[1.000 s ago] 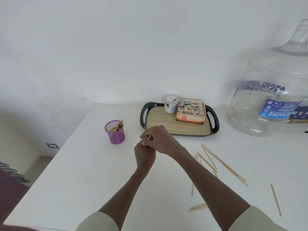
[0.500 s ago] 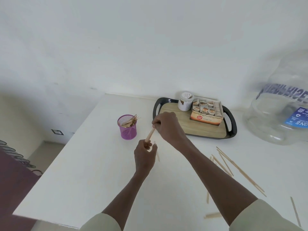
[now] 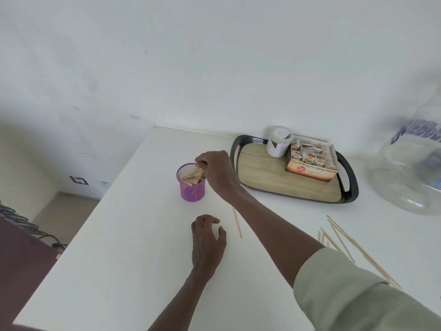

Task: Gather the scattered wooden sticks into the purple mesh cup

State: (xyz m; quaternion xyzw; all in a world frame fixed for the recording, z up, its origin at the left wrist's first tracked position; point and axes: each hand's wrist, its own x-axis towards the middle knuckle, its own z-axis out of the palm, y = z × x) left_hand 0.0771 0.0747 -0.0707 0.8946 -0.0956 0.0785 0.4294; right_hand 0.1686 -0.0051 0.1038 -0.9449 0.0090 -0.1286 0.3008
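Deposit step: stick (image 3: 196, 168) is pinched by right hand (image 3: 216, 170) over purple mesh cup (image 3: 192, 189); left hand (image 3: 207, 237) lies relaxed, holding nothing; release is called for next, then the loose stick (image 3: 237, 223) at cup's 4 o'clock.

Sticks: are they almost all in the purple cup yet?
Not yet. A bunch of sticks already stands in the purple mesh cup. The right hand is at the rim, putting more in; the left hand holds nothing. One stick lies nearby and a scattered pile waits on the table.
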